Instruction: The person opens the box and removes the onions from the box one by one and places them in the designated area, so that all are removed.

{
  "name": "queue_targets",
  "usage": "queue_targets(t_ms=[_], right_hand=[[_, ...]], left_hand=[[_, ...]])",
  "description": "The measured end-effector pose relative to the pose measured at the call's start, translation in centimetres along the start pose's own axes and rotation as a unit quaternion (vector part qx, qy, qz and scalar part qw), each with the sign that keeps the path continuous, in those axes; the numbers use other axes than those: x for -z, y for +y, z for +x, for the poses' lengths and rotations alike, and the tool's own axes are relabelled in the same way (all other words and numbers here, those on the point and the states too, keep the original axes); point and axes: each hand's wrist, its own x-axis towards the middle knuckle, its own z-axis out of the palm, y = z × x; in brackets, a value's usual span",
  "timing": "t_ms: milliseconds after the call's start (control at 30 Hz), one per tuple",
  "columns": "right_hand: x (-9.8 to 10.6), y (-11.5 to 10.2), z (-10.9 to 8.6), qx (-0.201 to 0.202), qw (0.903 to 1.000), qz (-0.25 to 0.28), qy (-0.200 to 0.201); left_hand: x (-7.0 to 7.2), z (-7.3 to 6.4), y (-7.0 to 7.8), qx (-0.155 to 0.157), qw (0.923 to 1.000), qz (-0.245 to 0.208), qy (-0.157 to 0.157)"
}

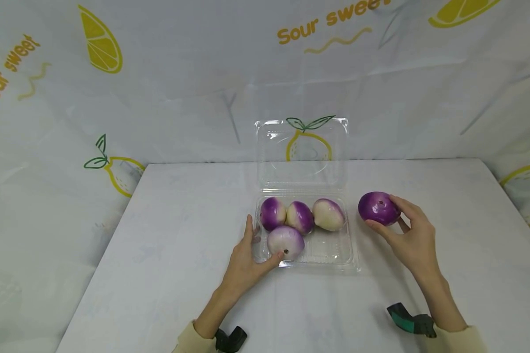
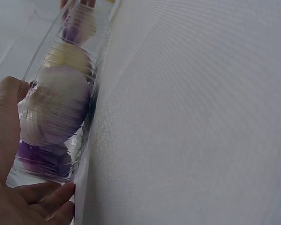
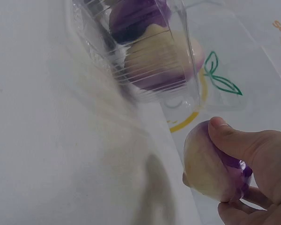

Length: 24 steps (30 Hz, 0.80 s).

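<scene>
A clear plastic box [image 1: 327, 250] lies with its hinged lid [image 1: 301, 171] raised at the back. Inside are several purple-and-white bulb-shaped vegetables; a pale one [image 1: 285, 242] lies at the front left, another pale one [image 1: 328, 214] at the back right. My left hand [image 1: 247, 267] holds the box's front left corner, thumb on the front rim and fingers along the left side. To the right of the box, my right hand [image 1: 412, 240] grips another bulb-shaped vegetable [image 1: 379, 208] between thumb and fingers. The right wrist view shows its pale side [image 3: 203, 164], held off the table.
The white-covered table [image 1: 181, 220] runs back to a white cloth [image 1: 194, 108] printed with lemons and lettering. Black wrist devices [image 1: 231, 339] show near both sleeves. The raised lid stands close in front of the backdrop.
</scene>
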Motion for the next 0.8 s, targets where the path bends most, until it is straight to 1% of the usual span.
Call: queue_targets(t_ms=[133, 367, 533, 800], right_hand=[[0.2, 0.6, 0.1, -0.008, 0.9998, -0.021, -0.002], [0.1, 1.5, 0.1, 0.0, 0.9989, -0.046, -0.005], [0.1, 1.8, 0.1, 0.004, 0.9989, -0.046, -0.01], [-0.2, 1.8, 0.4, 0.027, 0.9961, -0.082, -0.016]], left_hand=[[0.0, 0.0, 0.0, -0.001, 1.0, 0.002, 0.0], [0.0, 0.0, -0.1, -0.004, 1.0, 0.002, -0.001], [0.0, 0.0, 0.0, -0.002, 1.0, 0.005, 0.001], [0.1, 0.0, 0.1, 0.002, 1.0, 0.003, -0.003]])
